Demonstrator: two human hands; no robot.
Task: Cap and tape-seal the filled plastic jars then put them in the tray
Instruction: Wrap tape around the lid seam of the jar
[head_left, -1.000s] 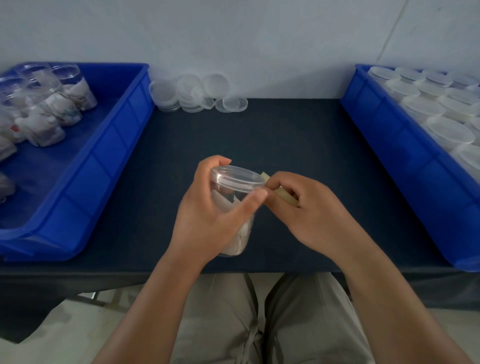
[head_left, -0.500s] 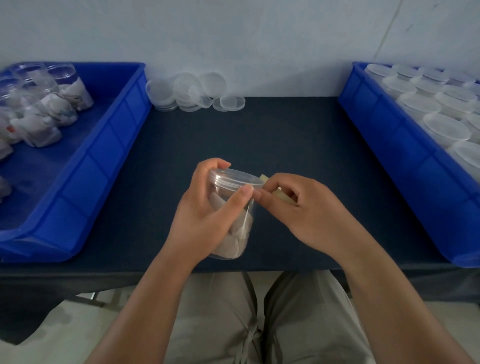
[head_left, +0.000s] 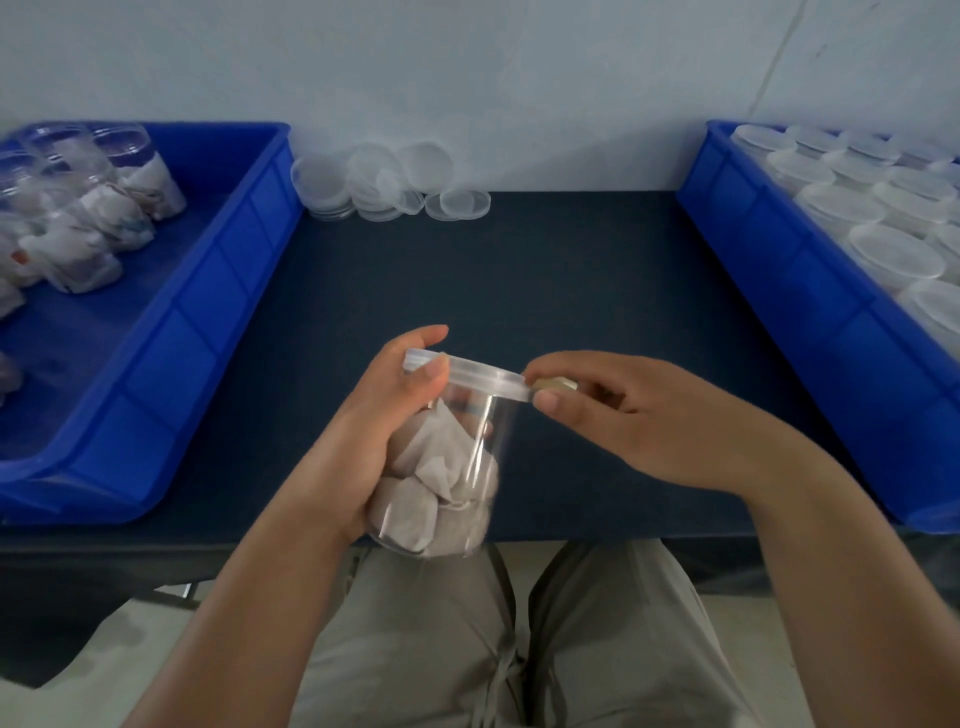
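Note:
My left hand grips a clear plastic jar filled with white tea-bag-like sachets, held above the near edge of the dark table. A clear lid caps the jar, which is tilted away from me. My right hand pinches a small tan roll of tape right against the lid's right rim. The blue tray at the left holds several filled jars at its far end.
A pile of loose clear lids lies at the back of the table by the wall. A second blue tray on the right is packed with several lidded containers. My lap is below the table edge.
The jar has tipped further and sunk lower in my left hand, showing more of its side. My right hand with the tape stays at the lid's right rim.

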